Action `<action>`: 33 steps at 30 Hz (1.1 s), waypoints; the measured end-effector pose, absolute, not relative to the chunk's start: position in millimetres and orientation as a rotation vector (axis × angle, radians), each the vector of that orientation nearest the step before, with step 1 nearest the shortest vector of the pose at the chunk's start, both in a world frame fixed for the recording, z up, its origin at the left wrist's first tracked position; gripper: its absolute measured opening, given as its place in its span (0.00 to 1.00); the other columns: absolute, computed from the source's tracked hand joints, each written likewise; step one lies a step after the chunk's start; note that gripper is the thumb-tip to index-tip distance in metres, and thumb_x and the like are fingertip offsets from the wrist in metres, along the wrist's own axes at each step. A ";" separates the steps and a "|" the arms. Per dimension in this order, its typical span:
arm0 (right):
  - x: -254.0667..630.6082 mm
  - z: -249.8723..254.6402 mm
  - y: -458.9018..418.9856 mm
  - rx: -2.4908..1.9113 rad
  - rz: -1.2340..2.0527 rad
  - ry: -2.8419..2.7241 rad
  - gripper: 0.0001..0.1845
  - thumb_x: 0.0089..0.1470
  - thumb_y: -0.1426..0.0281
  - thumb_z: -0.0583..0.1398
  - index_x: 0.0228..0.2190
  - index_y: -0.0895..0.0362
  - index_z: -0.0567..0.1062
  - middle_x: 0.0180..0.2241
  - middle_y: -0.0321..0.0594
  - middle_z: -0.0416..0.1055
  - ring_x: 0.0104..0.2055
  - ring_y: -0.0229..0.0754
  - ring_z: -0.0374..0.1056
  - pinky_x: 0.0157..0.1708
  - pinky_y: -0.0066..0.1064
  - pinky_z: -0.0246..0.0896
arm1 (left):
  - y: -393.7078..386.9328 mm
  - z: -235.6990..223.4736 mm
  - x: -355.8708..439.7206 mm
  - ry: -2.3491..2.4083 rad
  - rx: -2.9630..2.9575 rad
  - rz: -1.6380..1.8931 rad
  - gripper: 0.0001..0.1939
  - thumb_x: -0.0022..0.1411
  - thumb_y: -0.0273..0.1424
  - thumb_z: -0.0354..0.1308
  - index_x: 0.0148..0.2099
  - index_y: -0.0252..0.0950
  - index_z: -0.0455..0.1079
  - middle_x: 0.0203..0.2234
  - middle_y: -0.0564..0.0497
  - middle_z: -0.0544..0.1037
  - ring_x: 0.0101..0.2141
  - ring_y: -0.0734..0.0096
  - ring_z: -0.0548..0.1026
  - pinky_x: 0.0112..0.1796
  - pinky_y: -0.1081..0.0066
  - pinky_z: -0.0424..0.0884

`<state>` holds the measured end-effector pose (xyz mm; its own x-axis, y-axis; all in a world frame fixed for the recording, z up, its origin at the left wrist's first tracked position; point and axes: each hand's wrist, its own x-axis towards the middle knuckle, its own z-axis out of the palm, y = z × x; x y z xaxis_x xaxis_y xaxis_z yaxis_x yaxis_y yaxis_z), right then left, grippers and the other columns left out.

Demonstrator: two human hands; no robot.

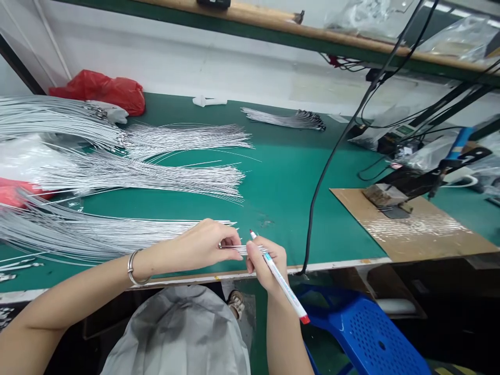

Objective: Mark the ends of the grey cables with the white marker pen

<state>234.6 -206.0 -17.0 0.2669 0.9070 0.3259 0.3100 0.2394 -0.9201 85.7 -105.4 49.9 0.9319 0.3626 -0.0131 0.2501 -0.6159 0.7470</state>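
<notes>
Thin grey wires (242, 250) stretch between my two hands just above the table's front edge. My left hand (209, 242), with a silver bracelet at the wrist, is closed on them, thumb and fingers pinching. My right hand (267, 258) grips a white marker pen (287, 289) with a red end; its dark reddish tip points up and left. The right fingertips also meet the wire ends, though the fingers partly hide this contact. Behind and under my left forearm lies a long bundle of grey wires (117, 237).
More wire bundles (187, 176) lie at left on the green table (285, 172), beside red bags (105, 91). A short bundle (285, 119) rests at the back. A black cable (332, 151) hangs right of my hands. Cardboard (414, 237) and a blue stool (367, 333) are at right.
</notes>
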 end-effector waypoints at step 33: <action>239.3 -26.5 -207.4 -1.224 0.584 -1.393 0.19 0.57 0.66 0.54 0.16 0.56 0.66 0.12 0.32 0.63 0.14 0.33 0.58 0.19 0.26 0.53 | -92.6 40.9 86.8 0.454 1.936 0.086 0.13 0.56 0.39 0.59 0.33 0.32 0.72 0.27 0.51 0.76 0.29 0.73 0.72 0.27 0.77 0.65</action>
